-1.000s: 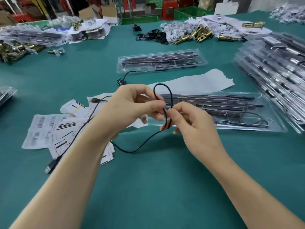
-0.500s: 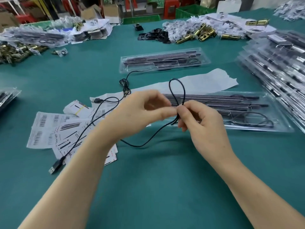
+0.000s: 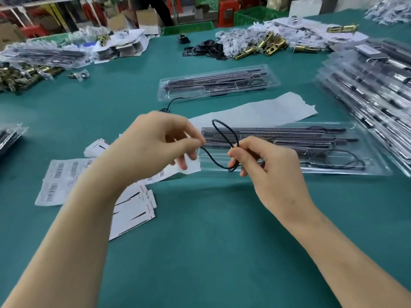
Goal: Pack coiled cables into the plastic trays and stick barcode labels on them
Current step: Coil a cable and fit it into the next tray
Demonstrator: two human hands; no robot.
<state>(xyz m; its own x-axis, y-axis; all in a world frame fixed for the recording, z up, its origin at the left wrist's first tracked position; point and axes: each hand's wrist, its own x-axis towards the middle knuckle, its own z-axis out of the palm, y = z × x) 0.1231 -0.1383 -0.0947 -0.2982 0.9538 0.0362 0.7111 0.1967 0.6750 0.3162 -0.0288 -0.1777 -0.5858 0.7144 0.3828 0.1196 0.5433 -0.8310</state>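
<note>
A thin black cable (image 3: 219,134) forms a small loop in the air between my hands, above the near end of a clear plastic tray (image 3: 347,171). My right hand (image 3: 266,167) pinches the loop where its turns cross. My left hand (image 3: 153,143) pinches the cable just left of the loop. The rest of the cable runs behind my left hand toward a second clear tray (image 3: 163,95) farther back. The near tray holds dark rods and a coiled cable. Barcode labels (image 3: 60,178) lie on the green table under my left forearm.
A tall stack of filled clear trays (image 3: 367,85) lines the right side. A white backing sheet (image 3: 266,107) lies between the two trays. Brass hardware (image 3: 266,46), black parts and paper heaps cover the far table. Another tray pokes in at the left edge (image 3: 11,135).
The loop has got smaller and doubled as more cable was drawn in. My hands moved slightly apart, and the slack that hung below them is gone. The USB plug at lower left is out of sight.
</note>
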